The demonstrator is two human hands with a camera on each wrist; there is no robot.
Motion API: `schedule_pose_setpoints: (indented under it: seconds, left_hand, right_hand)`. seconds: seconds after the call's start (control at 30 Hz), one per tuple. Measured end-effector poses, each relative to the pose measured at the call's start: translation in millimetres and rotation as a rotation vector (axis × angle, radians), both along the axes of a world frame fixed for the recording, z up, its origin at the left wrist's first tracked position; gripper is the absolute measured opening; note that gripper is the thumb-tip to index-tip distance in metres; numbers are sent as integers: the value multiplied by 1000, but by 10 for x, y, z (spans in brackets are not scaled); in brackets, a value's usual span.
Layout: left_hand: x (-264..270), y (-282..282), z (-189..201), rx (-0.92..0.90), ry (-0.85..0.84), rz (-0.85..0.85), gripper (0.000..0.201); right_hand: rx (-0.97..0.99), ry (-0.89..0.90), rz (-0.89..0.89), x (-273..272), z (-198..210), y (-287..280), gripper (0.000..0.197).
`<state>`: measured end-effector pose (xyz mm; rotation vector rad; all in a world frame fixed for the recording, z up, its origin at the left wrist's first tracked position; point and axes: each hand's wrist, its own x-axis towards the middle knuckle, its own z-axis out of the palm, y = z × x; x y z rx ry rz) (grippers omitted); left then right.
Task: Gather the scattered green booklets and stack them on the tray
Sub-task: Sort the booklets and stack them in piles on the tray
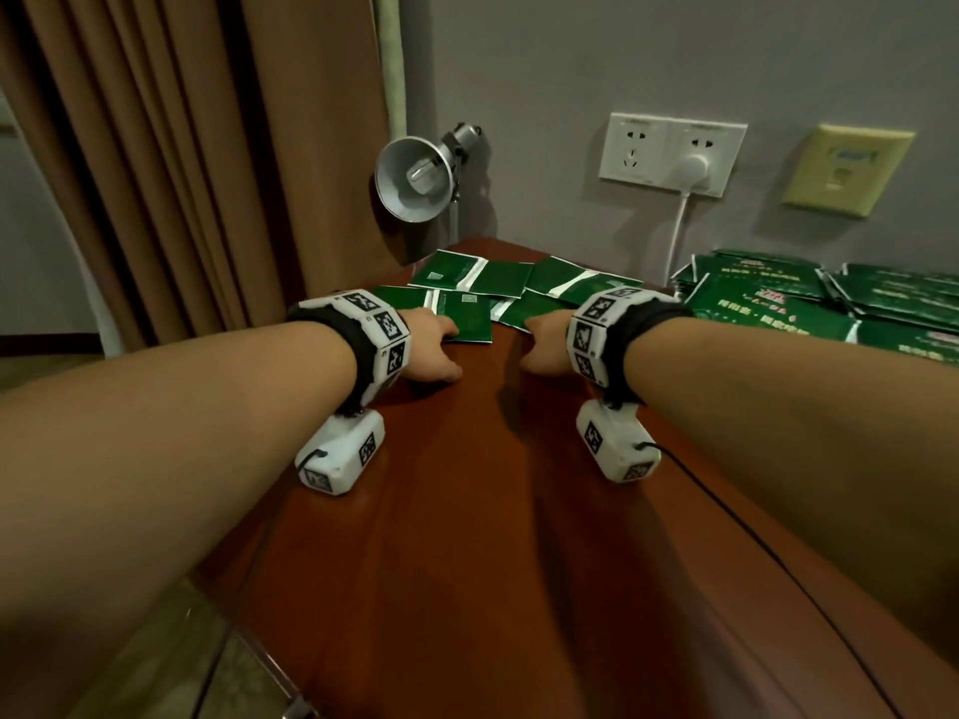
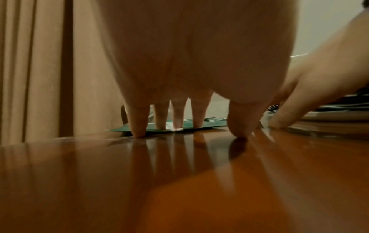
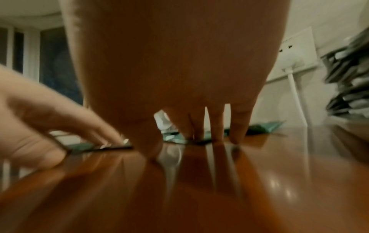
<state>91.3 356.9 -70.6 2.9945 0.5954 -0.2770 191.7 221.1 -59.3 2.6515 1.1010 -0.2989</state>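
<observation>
The left hand is pressing spread fingertips on thin, light, probably slippery green booklets lying scattered at the table far edge. The right hand is doing likewise; pinching a raised edge seems best.

Head view: fingertips of left hand and right hand hidden behind knuckles and wrist bands. Booklet stack cut off by right edge; support beneath it not visible. Cover print on scattered booklets too small to read. Right wrist view: blurred; stack smeared, count indeterminable.
</observation>
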Motion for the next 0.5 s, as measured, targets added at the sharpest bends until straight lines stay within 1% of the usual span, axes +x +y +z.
schedule_pose_setpoints:
  seconds: [0.03, 0.07, 0.1, 0.2, 0.27, 0.33, 0.43, 0.5]
  left_hand:
    - [-12, 2, 11, 6, 3, -8, 70]
    - [-29, -4, 20, 13, 4, -12, 70]
    - [-49, -17, 29, 14, 5, -15, 69]
    - [-116, -97, 77, 5, 3, -43, 66]
    - [-185, -207, 113, 5, 13, -64, 63]
    - [-271, -336, 113, 12, 30, -77, 61]
    - [-427, -596, 105, 15, 32, -111, 57]
    - [-542, -795, 107, -1, 33, -141, 55]
  right_hand:
    - [-7, 16, -15, 12, 7, 13, 40]
    - [-12, 31, -29, 1, 28, 13, 38]
    - [-14, 40, -33, -19, 52, -3, 41]
    - [-9, 32, 0, -120, 116, -115, 58]
    - [-7, 51, 9, -195, 116, -244, 61]
    - [-1, 60, 3, -314, 120, -379, 55]
    - [2, 80, 1, -536, 127, -653, 39]
    - [-7, 71, -9, -708, 119, -847, 35]
